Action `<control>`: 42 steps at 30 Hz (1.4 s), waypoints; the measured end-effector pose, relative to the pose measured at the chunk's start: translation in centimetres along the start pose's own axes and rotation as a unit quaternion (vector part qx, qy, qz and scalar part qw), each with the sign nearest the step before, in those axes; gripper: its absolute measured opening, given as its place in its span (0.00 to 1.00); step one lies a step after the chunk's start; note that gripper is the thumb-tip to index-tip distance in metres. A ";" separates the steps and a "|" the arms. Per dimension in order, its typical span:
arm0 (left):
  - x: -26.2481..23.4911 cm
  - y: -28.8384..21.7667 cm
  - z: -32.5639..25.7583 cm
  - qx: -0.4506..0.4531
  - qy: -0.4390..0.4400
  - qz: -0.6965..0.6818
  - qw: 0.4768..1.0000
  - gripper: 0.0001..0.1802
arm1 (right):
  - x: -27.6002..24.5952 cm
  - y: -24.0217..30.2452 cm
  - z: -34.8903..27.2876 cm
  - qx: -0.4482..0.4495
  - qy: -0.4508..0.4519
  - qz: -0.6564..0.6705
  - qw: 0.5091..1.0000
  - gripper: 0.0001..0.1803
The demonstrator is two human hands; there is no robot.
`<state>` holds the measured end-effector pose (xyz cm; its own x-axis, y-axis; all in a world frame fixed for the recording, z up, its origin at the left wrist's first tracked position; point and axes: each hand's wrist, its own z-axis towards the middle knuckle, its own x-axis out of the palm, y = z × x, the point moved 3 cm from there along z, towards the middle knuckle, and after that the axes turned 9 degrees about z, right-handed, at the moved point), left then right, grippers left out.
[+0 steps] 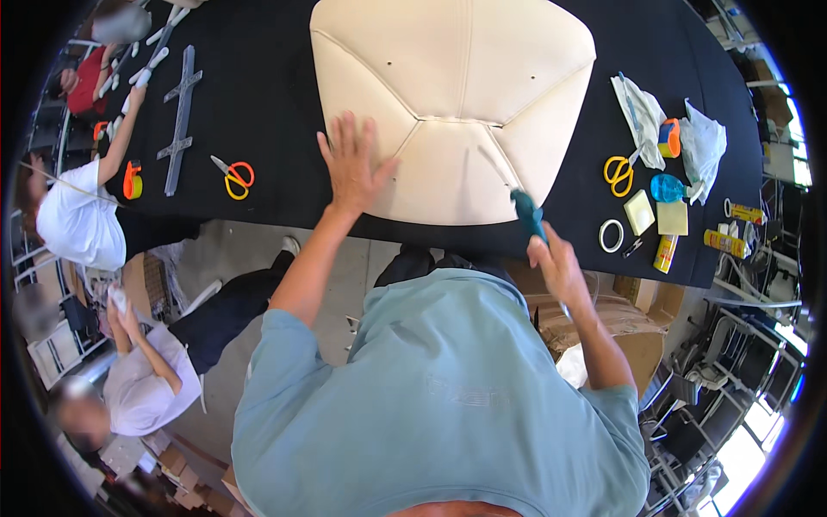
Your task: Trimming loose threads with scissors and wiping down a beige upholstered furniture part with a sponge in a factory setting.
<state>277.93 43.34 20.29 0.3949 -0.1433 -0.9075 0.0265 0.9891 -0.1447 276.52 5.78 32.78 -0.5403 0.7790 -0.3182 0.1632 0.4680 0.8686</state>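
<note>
A cream padded chair shell [457, 172] with stitched seams and small dark holes lies on the black-covered table. My left hand [351, 164] is spread over its left side, fingers apart, slightly blurred. In my right hand [558, 265], at the shell's near right edge, is a teal air blow gun [527, 212] with a long thin nozzle. The nozzle reaches over the shell's lower right seam and is smeared by motion; whether it touches the surface I cannot tell. Part of the handle is hidden by my fingers.
To the right lie yellow scissors [618, 174], a tape roll [611, 235], sponge blocks [639, 212], a blue bottle [667, 188] and white cloths [705, 148]. Orange scissors [233, 177] and a clear ruler-like frame [179, 121] lie left. Co-workers [82, 215] are at the left; a cardboard box [633, 340] stands below.
</note>
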 end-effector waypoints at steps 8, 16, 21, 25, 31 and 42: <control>-1.1 0.1 5.3 -0.048 -0.046 0.016 0.998 0.45 | -0.3 5.7 6.6 -0.004 0.109 -0.113 0.988 0.24; -3.6 8.4 17.9 -0.236 -0.065 -0.332 0.911 0.33 | -4.0 15.0 13.6 -0.116 0.085 -0.073 0.987 0.22; -1.3 9.0 17.1 -0.258 -0.055 -0.382 0.886 0.33 | -4.4 13.2 10.9 -0.066 0.223 -0.186 0.954 0.18; -2.0 3.8 10.8 -0.152 -0.085 -0.112 0.978 0.44 | -9.9 10.2 7.1 0.009 0.195 -0.144 0.970 0.18; -4.4 -2.1 13.4 0.070 0.002 0.007 0.997 0.43 | -21.6 11.9 5.4 0.099 -0.041 -0.141 0.984 0.21; -4.7 -6.9 31.6 0.179 0.119 -0.051 0.975 0.33 | -24.1 16.5 11.3 0.069 0.013 -0.090 0.994 0.25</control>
<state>304.95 38.21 37.99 0.1506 -0.2035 -0.9674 0.3908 0.9111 -0.1309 301.57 -0.55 50.49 -0.5913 0.6678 -0.4520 0.1726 0.6524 0.7380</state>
